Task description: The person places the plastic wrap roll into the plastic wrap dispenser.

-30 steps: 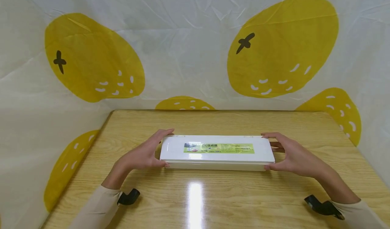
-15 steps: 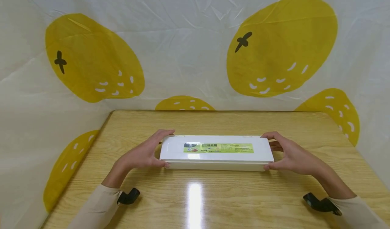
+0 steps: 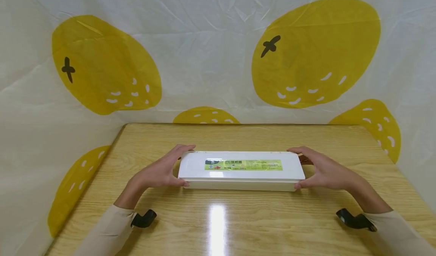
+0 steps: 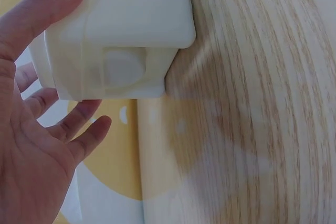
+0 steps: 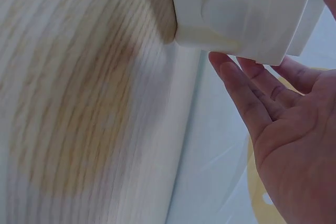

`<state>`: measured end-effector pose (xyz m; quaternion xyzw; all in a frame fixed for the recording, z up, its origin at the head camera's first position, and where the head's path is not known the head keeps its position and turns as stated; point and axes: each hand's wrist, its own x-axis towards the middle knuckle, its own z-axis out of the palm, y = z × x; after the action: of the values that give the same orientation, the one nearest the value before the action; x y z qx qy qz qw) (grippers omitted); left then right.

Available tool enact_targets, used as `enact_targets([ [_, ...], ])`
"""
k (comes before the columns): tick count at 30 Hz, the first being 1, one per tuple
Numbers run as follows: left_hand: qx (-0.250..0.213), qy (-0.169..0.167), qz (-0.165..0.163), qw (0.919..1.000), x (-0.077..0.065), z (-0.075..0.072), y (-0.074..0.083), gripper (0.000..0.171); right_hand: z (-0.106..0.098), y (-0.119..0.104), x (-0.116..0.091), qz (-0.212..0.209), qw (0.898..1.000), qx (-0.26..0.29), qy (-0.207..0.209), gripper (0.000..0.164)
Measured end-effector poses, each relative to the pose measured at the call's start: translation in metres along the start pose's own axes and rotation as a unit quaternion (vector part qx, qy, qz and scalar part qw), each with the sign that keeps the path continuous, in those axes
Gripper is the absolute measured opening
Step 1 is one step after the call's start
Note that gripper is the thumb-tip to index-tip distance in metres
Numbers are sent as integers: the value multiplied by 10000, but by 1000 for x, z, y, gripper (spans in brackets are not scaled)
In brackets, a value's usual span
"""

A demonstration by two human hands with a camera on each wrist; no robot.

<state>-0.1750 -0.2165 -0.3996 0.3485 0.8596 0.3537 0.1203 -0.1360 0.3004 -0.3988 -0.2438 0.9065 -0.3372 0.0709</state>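
A long white cling film box (image 3: 197, 169) with a green and yellow label lies flat on the wooden table, its lid down. At its left end my left hand (image 3: 158, 171) grips it, thumb on the front side and fingers at the back edge. My right hand (image 3: 330, 169) holds the opposite end in the same way. In the left wrist view the thumb presses the box (image 4: 126, 14) while the lower fingers spread beside the end wall. The right wrist view has several fingertips touching the back of the box (image 5: 252, 9); that thumb is mostly out of frame.
The wood-grain table (image 3: 272, 222) stretches around the box, with a bright light reflection in front of it. A white curtain (image 3: 204, 67) printed with large yellow fruit hangs behind the far edge and along the left. Black wrist mounts (image 3: 144, 219) sit at both cuffs.
The right hand and forearm have shifted slightly left, and the fingers at the back reach a little further over the corner. The left hand and the box stay nearly in place.
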Motion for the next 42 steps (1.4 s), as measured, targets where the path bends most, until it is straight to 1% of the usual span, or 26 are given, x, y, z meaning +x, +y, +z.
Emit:
enact_targets([
  [6,20,4,-109,9999,1,0,0,107,0,1,1,-144,9999,2,-11,95],
  [10,127,2,-212,9997,1,-2,0,111,0,1,2,-152,9999,-16,-7,95],
  [19,62,30,-435,9990,0,-1,-1,115,1,-1,3,45,10000,15,-87,96],
  [22,29,91,-478,9988,0,-1,-3,117,1,0,3,24,9999,6,-111,96],
  [26,92,136,-438,9989,1,-3,-5,120,1,2,4,-30,9999,-10,-103,96],
  [30,144,113,-395,9990,3,-5,-6,122,1,4,6,-20,9999,66,-111,95],
  [34,-115,102,-414,9990,4,-4,-8,122,1,4,6,-9,9997,164,-163,94],
  [37,-336,152,-437,9984,3,-2,-9,120,0,3,6,-43,9997,156,-181,94],
  [39,-379,226,-428,9981,2,-2,-10,119,0,3,6,-62,9997,148,-173,94],
  [42,-288,327,-405,9982,3,-2,-11,118,-1,2,7,-59,9998,135,-150,94],
])
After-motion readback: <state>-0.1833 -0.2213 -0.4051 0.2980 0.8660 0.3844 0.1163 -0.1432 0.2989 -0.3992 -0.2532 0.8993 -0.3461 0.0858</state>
